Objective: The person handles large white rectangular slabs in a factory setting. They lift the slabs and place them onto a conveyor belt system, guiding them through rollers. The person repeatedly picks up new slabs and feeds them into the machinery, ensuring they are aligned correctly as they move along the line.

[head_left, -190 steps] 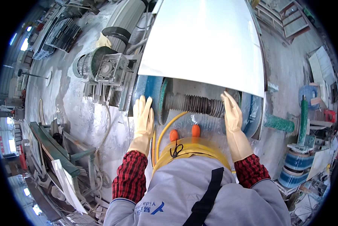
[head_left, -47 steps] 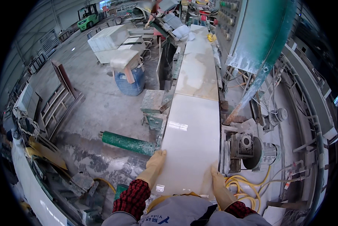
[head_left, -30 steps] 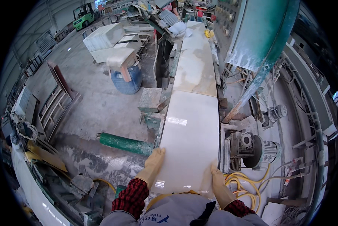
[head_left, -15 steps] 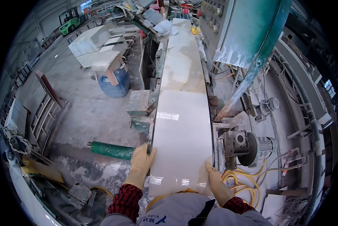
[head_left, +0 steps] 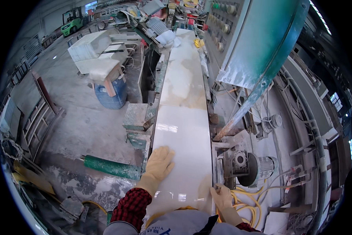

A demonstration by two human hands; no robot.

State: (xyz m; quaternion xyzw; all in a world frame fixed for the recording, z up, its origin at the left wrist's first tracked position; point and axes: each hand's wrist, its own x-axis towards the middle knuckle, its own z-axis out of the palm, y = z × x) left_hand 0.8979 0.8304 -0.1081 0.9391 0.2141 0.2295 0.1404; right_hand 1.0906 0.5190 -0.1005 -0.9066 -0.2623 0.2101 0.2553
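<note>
A long, glossy white slab [head_left: 182,145] lies lengthwise before me. My left hand [head_left: 158,163], in a cream rubber glove, rests flat on its surface near the left edge, with the fingers stretched out. At the slab's right edge is my right hand [head_left: 222,197], in the same kind of glove. Its fingers are bent together beside the edge; whether they hold the edge or something small is hard to see. Farther along the same line, a second pale slab [head_left: 182,78] has brownish wet-looking patches. A yellow cloth-like piece [head_left: 198,42] lies near its far right side.
A green roller [head_left: 111,166] sticks out on the left. To the right stand a motor [head_left: 264,167], yellow hoses [head_left: 244,203] and a slanted rusty post [head_left: 238,117] under a green panel [head_left: 262,43]. A blue barrel [head_left: 112,94] and a green forklift [head_left: 71,25] are farther left.
My left hand has moved from the slab's left edge onto its top and flattened. My right hand now sits lower, just outside the right edge. The view has shifted slightly.
</note>
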